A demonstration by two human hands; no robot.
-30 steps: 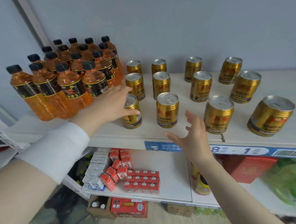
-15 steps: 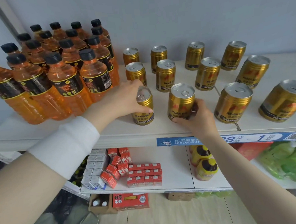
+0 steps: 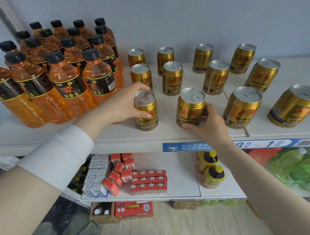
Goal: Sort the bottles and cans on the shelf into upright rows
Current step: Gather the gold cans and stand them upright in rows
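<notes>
Fingers [image 3: 141,87] of my left hand [image 3: 122,104] are wrapping round the front-left can [image 3: 146,116], thumb on its near side. It's standing upright on the shelf [image 3: 115,136], near the front edge. Right hand [image 3: 208,126] is gripping the next front can [image 3: 189,109] low on its right side, thumb in front at the base; that one's upright too. Both are sitting on the shelf, not lifted as far as I can tell.

Outward: bottles [image 3: 65,83] are standing upright in a tight block on the left, so that part is looking done. Remaining cans [image 3: 216,77] are all standing upright, roughly three rows by four columns, but the two right columns are sitting well apart and fanning out.

Judging: uprighting is finished; aligning rows and closing gaps is what's left.
</notes>
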